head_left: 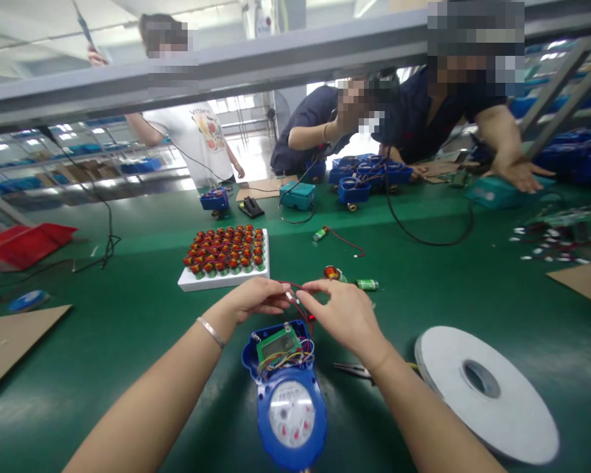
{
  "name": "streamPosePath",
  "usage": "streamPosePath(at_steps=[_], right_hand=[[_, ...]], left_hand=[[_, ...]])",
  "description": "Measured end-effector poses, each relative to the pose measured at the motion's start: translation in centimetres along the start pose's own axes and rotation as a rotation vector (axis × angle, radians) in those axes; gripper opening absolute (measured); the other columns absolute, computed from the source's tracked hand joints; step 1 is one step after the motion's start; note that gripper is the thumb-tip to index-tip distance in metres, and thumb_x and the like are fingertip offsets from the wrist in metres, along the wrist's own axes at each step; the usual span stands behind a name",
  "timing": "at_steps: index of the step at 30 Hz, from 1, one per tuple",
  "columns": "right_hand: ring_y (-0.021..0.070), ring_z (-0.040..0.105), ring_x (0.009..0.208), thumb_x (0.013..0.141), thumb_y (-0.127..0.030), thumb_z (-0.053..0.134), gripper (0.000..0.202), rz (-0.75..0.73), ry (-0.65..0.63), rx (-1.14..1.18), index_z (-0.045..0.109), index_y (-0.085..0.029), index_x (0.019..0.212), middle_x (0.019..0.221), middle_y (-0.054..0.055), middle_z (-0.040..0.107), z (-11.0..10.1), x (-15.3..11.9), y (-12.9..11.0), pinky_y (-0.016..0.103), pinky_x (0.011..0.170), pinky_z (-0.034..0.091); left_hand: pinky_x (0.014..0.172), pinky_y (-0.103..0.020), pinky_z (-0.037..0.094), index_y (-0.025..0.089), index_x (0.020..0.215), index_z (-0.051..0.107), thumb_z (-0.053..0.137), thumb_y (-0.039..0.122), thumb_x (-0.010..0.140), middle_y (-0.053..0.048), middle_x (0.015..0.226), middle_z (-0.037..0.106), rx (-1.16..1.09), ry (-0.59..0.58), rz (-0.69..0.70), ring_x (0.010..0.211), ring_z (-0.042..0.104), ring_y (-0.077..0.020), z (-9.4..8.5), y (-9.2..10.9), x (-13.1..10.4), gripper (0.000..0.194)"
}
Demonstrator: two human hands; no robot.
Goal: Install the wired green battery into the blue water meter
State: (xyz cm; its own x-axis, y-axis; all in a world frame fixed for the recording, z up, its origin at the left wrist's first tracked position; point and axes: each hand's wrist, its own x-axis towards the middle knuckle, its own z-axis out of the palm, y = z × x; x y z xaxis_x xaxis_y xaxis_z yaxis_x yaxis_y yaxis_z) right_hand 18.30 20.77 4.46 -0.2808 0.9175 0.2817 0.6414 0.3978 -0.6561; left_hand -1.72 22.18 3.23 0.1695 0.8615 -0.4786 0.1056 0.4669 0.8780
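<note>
Just beyond a blue meter (291, 417), my two hands nearly meet. My left hand (263, 299) is closed with a small white connector (289, 296) on a red wire at its fingertips. My right hand (342, 315) pinches the other side, beside a second small white connector. The meter lies face up, its upper housing open around a green circuit board (278, 346) with coloured wires. Past my right hand lie a copper-coloured round part (331, 272) and a green battery (367, 284).
A white tray (221, 282) of batteries stands beyond my left hand. A white reel (487, 394) and pliers (352, 370) lie right. A red bin (27, 244) is far left. Across the table, people work near blue meters (353, 190) and a teal box (298, 196).
</note>
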Motion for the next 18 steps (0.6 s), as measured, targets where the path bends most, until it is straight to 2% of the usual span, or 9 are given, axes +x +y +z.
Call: streamPosePath(at_steps=[3, 6, 9, 12, 15, 18], right_hand=[[0.0271, 0.068, 0.083, 0.086, -0.039, 0.072, 0.016, 0.008, -0.027, -0.052, 0.077, -0.024, 0.089, 0.088, 0.001, 0.073, 0.8, 0.3, -0.2, 0.035, 0.071, 0.047], [0.0238, 0.068, 0.075, 0.089, -0.039, 0.07, 0.015, 0.003, -0.033, -0.044, 0.076, -0.027, 0.082, 0.079, -0.001, 0.073, 1.6, 0.3, -0.4, 0.031, 0.063, 0.045], [0.022, 0.068, 0.08, 0.094, -0.033, 0.063, 0.019, -0.035, 0.002, 0.0, 0.073, -0.027, 0.08, 0.089, -0.002, 0.073, 2.2, 0.3, -0.6, 0.029, 0.065, 0.044], [0.0211, 0.065, 0.089, 0.096, -0.027, 0.057, 0.022, -0.105, 0.049, 0.045, 0.069, -0.023, 0.079, 0.1, 0.001, 0.071, 2.5, 0.4, -0.9, 0.028, 0.075, 0.044], [0.0217, 0.062, 0.085, 0.097, -0.024, 0.05, 0.024, -0.168, 0.087, 0.071, 0.064, -0.02, 0.077, 0.09, 0.004, 0.069, 2.7, 0.3, -1.4, 0.029, 0.075, 0.042], [0.0222, 0.059, 0.079, 0.095, -0.023, 0.047, 0.024, -0.219, 0.111, 0.101, 0.06, -0.019, 0.075, 0.08, 0.006, 0.065, 2.6, 0.1, -1.9, 0.03, 0.072, 0.04]], left_hand=[[0.072, -0.022, 0.052, 0.015, 0.082, 0.074, 0.081, 0.042, 0.066, -0.005, 0.084, 0.073, -0.086, 0.0, 0.078, 0.079, 0.064, -0.0136, 0.3, 0.4, -0.4, 0.032], [0.078, -0.021, 0.05, 0.013, 0.081, 0.074, 0.08, 0.037, 0.07, -0.005, 0.082, 0.072, -0.174, 0.005, 0.155, 0.079, 0.064, -0.0121, 0.9, 0.7, -0.9, 0.027], [0.079, -0.02, 0.051, 0.012, 0.08, 0.072, 0.072, 0.033, 0.08, -0.005, 0.084, 0.072, -0.261, 0.031, 0.206, 0.076, 0.064, -0.0101, 1.8, 1.2, -1.4, 0.021], [0.073, -0.019, 0.052, 0.012, 0.076, 0.067, 0.065, 0.028, 0.087, -0.005, 0.08, 0.071, -0.326, 0.083, 0.23, 0.07, 0.064, -0.0088, 2.9, 1.7, -1.9, 0.02], [0.061, -0.019, 0.052, 0.012, 0.07, 0.06, 0.061, 0.025, 0.09, -0.002, 0.066, 0.066, -0.357, 0.152, 0.227, 0.057, 0.061, -0.0085, 3.6, 2.1, -2.0, 0.024], [0.054, -0.018, 0.05, 0.014, 0.07, 0.053, 0.047, 0.019, 0.096, -0.001, 0.062, 0.064, -0.379, 0.229, 0.209, 0.05, 0.06, -0.0078, 3.7, 2.3, -1.7, 0.028]])
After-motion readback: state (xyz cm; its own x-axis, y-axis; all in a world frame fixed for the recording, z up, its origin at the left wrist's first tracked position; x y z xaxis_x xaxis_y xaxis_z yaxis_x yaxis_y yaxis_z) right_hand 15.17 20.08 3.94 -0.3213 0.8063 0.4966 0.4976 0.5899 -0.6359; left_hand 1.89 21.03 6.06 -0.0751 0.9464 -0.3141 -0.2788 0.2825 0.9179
